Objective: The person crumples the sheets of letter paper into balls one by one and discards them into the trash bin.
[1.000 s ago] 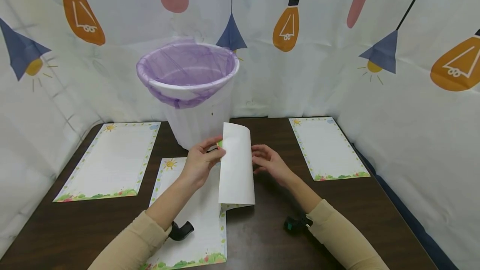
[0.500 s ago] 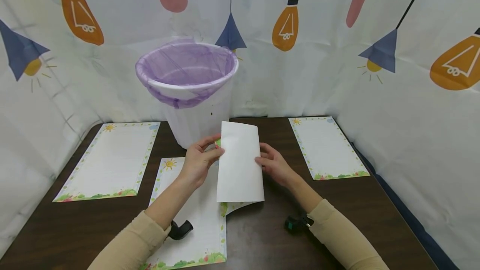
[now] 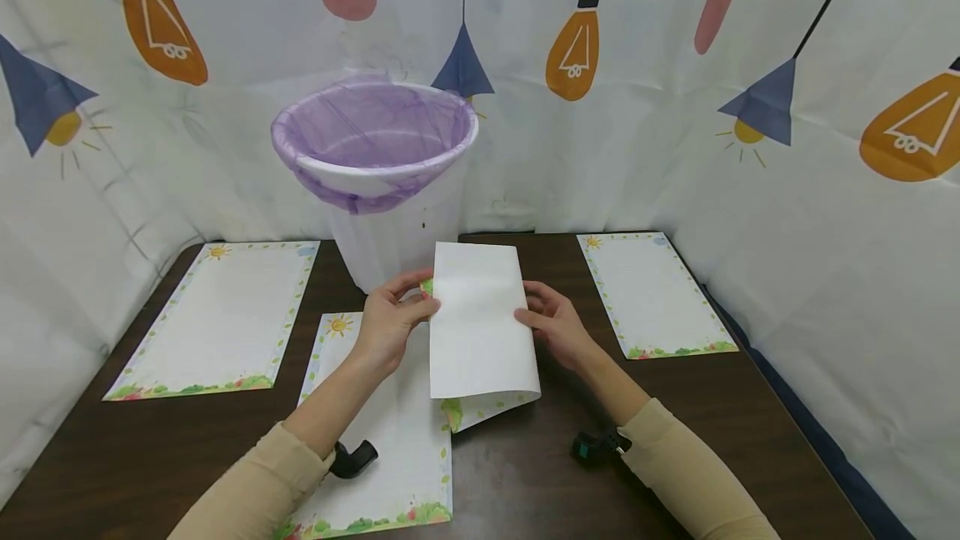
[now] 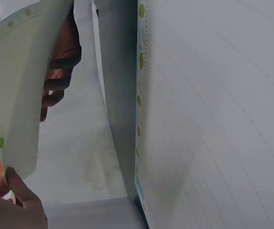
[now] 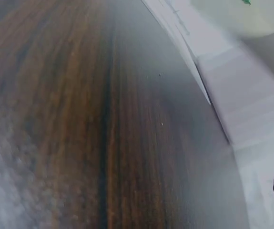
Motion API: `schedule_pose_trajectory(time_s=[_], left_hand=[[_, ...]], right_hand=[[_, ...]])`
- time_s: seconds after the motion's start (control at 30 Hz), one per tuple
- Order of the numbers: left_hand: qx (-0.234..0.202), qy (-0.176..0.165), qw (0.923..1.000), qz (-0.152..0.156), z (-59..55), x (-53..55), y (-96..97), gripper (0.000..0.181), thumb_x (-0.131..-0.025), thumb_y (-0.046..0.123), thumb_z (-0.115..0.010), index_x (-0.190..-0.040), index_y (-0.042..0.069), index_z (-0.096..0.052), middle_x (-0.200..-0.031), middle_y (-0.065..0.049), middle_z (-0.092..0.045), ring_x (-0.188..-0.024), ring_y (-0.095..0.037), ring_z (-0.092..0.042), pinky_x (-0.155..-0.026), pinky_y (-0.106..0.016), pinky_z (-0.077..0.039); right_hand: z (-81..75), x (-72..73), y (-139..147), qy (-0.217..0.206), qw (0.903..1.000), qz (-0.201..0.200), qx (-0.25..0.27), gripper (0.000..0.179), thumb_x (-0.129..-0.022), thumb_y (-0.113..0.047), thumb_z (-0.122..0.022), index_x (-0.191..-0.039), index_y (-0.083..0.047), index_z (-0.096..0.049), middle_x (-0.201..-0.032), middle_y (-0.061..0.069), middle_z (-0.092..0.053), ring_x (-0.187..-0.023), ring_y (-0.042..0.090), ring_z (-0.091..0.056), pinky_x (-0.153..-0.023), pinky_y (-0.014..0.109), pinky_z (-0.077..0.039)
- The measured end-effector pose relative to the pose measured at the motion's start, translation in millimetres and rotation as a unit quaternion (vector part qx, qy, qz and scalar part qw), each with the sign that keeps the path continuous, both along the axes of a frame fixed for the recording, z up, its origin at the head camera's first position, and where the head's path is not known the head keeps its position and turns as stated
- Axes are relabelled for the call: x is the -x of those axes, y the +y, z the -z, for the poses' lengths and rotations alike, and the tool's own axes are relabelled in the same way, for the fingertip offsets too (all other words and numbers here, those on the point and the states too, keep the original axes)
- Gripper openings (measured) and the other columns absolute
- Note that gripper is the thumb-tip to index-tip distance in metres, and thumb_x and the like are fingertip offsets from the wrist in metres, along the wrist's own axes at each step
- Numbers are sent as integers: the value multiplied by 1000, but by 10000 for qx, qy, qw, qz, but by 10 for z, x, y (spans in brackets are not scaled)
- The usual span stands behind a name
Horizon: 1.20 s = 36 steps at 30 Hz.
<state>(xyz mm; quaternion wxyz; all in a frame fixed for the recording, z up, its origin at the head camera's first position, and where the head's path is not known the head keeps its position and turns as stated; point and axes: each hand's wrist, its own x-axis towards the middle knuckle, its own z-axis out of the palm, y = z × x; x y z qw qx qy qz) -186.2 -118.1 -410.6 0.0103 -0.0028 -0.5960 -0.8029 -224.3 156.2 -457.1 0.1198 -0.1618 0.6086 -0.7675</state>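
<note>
A sheet of paper (image 3: 480,323) with a leafy printed border is bent over on itself, held up above the table with its blank back facing me. My left hand (image 3: 393,319) pinches its left edge between thumb and fingers. At the right edge, my right hand (image 3: 557,322) grips the bend, thumb in front and fingers behind. Below the lower edge, the printed inner side shows. In the left wrist view the sheet curves between the left hand (image 4: 20,205) and the other hand's fingers (image 4: 63,62). Another bordered sheet (image 3: 390,440) lies flat beneath the left forearm.
A white bin (image 3: 390,232) with a purple bag liner (image 3: 367,198) stands behind the hands. Bordered sheets lie at the left (image 3: 217,315) and right (image 3: 652,290) of the dark wooden table (image 3: 585,498). A printed curtain (image 3: 637,148) encloses the back and sides.
The bent sheet has widened from a narrow curl into a broader, flatter fold. My right hand has moved slightly right and now grips its edge; my left has shifted slightly left.
</note>
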Motion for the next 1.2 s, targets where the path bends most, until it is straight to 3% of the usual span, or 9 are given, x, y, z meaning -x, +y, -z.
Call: schedule_pose_trajectory(time_s=[0.13, 0.3, 0.5, 0.67, 0.83, 0.97, 1.13, 1.2], left_hand=[[199, 50, 9998, -54, 14, -6, -10, 52, -86, -17, -68, -136, -4, -59, -120, -10, -59, -88, -12, -66, -72, -25, -56], [250, 187, 9994, -125, 24, -4, -31, 63, -86, -18, -69, -143, 3, -51, -113, -6, -59, -82, -11, -64, -70, -25, -56], [191, 450, 9988, 10, 26, 6, -27, 65, -86, -16, -71, -145, 1, -47, -109, -5, -59, -83, -10, -64, -77, -26, -57], [83, 366, 9992, -106, 51, -8, 1, 52, -85, -17, -71, -131, -1, -53, -109, -6, -62, -89, -12, -67, -83, -26, -56], [-42, 252, 9996, -97, 88, -34, 10, 26, -89, -13, -71, -107, 3, -60, -99, -4, -64, -89, -13, -68, -79, -26, -58], [-7, 320, 9992, 228, 123, -43, -8, 19, -92, -10, -68, -105, 2, -64, -100, -6, -65, -89, -15, -66, -78, -29, -59], [-21, 537, 9956, 764, 147, -56, -41, 23, -92, -11, -66, -115, -12, -64, -117, -11, -62, -96, -17, -68, -85, -35, -59], [-37, 587, 9947, 838, 149, -61, -51, 19, -92, -11, -67, -112, -9, -69, -119, -10, -64, -101, -17, -67, -88, -35, -58]], right_hand=[[-6, -9, -9, 124, 9996, 235, -63, 39, -97, 6, -63, -135, -1, -56, -110, 6, -70, -90, 19, -69, -67, 32, -59], [-32, -21, -13, 155, 9996, 226, 29, 35, -97, 7, -62, -129, -8, -62, -106, 6, -70, -90, 18, -68, -66, 33, -59], [-57, -13, 13, 400, 9980, 447, 207, 39, -95, 11, -62, -122, -17, -68, -98, 6, -69, -89, 18, -67, -69, 32, -59], [-49, -4, 12, 465, 9957, 750, 281, 41, -95, 14, -61, -105, -23, -76, -95, 2, -69, -85, 15, -65, -69, 28, -58], [-42, -4, 6, 475, 9948, 770, 473, 50, -97, 16, -53, -95, -25, -81, -98, -2, -75, -87, 12, -68, -72, 26, -58], [-48, -8, 11, 475, 9949, 750, 471, 50, -98, 14, -52, -94, -25, -83, -100, -2, -75, -88, 13, -69, -72, 26, -58], [-59, -16, 10, 351, 9948, 862, 403, 49, -98, 13, -53, -89, -24, -83, -100, -1, -74, -91, 15, -67, -71, 26, -57], [-64, -22, 7, 252, 9951, 886, 356, 48, -99, 11, -52, -88, -25, -82, -101, -2, -74, -91, 15, -67, -71, 26, -57]])
